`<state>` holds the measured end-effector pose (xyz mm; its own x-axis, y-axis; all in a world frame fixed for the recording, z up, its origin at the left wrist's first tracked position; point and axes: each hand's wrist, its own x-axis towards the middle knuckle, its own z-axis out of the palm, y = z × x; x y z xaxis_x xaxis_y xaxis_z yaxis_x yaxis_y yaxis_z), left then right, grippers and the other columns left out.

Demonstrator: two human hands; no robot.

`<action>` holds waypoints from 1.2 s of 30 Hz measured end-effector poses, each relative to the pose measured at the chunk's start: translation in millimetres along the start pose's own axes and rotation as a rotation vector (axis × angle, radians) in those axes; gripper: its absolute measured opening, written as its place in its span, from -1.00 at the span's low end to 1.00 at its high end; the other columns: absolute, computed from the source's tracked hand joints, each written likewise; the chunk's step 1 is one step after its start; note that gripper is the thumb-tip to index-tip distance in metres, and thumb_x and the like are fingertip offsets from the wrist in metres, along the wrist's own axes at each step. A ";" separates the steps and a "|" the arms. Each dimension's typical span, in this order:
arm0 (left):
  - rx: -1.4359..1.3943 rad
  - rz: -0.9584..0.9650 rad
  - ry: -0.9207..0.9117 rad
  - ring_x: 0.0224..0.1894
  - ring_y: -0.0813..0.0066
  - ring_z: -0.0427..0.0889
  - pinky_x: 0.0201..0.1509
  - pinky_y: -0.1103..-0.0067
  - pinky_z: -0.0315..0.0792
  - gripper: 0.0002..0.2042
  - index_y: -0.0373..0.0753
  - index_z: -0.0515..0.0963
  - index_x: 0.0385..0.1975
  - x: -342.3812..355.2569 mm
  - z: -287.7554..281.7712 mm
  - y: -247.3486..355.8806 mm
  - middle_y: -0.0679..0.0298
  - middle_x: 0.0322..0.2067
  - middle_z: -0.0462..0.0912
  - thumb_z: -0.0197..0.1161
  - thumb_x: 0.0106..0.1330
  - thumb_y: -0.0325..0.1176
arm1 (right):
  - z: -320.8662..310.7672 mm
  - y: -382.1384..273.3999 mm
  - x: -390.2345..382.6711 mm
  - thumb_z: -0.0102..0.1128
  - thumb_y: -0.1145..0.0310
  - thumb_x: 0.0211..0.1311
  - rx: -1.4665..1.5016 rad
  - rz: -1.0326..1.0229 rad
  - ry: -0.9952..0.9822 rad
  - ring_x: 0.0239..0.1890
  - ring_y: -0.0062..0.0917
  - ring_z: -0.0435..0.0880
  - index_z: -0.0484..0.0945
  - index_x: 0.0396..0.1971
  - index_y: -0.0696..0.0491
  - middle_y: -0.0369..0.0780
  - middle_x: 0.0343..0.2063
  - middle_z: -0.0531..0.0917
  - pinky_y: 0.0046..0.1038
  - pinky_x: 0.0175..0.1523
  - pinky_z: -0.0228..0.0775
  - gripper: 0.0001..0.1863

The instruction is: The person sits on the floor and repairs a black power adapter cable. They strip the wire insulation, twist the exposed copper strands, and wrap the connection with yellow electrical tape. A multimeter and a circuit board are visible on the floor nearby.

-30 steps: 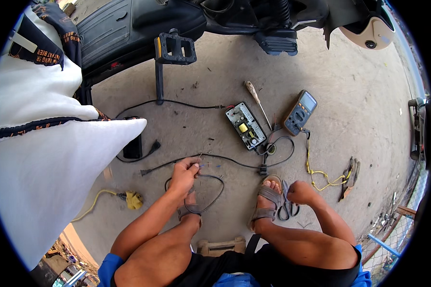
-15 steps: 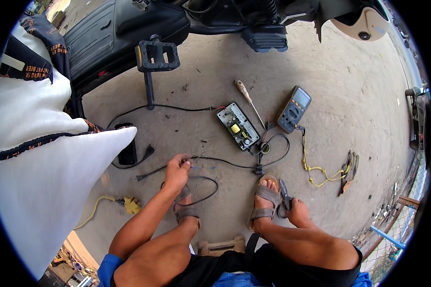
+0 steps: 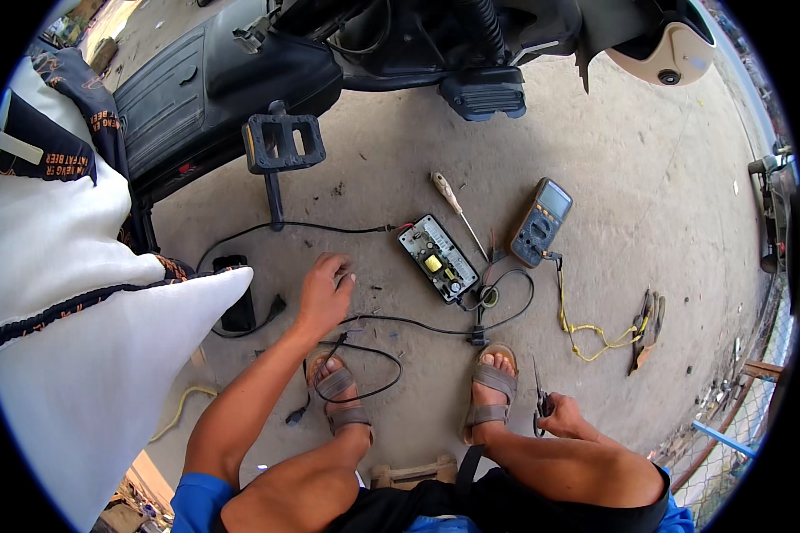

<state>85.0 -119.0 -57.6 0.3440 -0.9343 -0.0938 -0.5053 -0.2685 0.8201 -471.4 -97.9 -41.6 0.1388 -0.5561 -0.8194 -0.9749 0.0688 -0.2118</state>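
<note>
My right hand is closed around the handles of a pair of scissors, blades pointing away, beside my right sandal. My left hand hovers over the ground left of the middle, fingers bent together; anything between them is hidden. Below it a black cord loops over my left sandal, and a plug lies next to that foot. Ahead lies an opened charger with its circuit board showing, wired to black cords. A screwdriver and a multimeter lie beyond it.
An electric bike's pedal and black body stand at the far side. White cloth hangs at the left. Yellow leads run to pliers at the right. A beige helmet hangs far right.
My left hand has risen away from the cord it was at. The cord's plug now lies nearer my left foot. My right hand has turned the scissors and lifted them slightly away from my foot.
</note>
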 end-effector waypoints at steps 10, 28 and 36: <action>0.221 0.242 0.008 0.06 -0.02 0.54 0.14 0.28 0.45 -0.67 -0.33 0.55 -0.03 74.8 34.9 0.8 0.04 -0.02 0.59 0.36 0.19 -0.49 | -66.6 -172.9 2.8 0.36 0.15 0.00 0.096 -0.498 -0.017 -0.46 0.02 0.65 0.57 -0.38 0.15 0.04 -0.56 0.63 -0.13 -0.32 0.51 -0.64; 0.022 0.109 -0.095 -0.27 0.22 0.66 -0.12 0.41 0.51 -0.85 -0.36 0.62 -0.19 85.8 53.4 -17.6 0.04 -0.30 0.70 0.30 0.30 -0.46 | -29.3 -306.9 135.1 0.08 0.24 0.25 0.722 -0.505 -0.581 -0.64 -0.55 0.48 0.47 -0.59 0.20 -0.18 -0.70 0.46 -0.38 -0.52 0.32 -0.66; 0.050 0.110 -0.100 -0.22 -0.04 0.66 -0.14 0.29 0.50 -0.87 -0.37 0.63 -0.26 82.8 49.5 -8.7 -0.04 -0.30 0.67 0.30 0.26 -0.47 | -34.5 -335.5 161.8 0.08 0.21 0.20 0.491 -0.688 -0.455 -0.56 -0.50 0.56 0.51 -0.62 0.22 -0.18 -0.64 0.57 -0.39 -0.43 0.42 -0.63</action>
<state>78.7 -205.6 -100.5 0.2050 -0.9767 -0.0628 -0.5751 -0.1721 0.7998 -127.9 -239.5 -84.7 0.8089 -0.2360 -0.5385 -0.4871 0.2440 -0.8386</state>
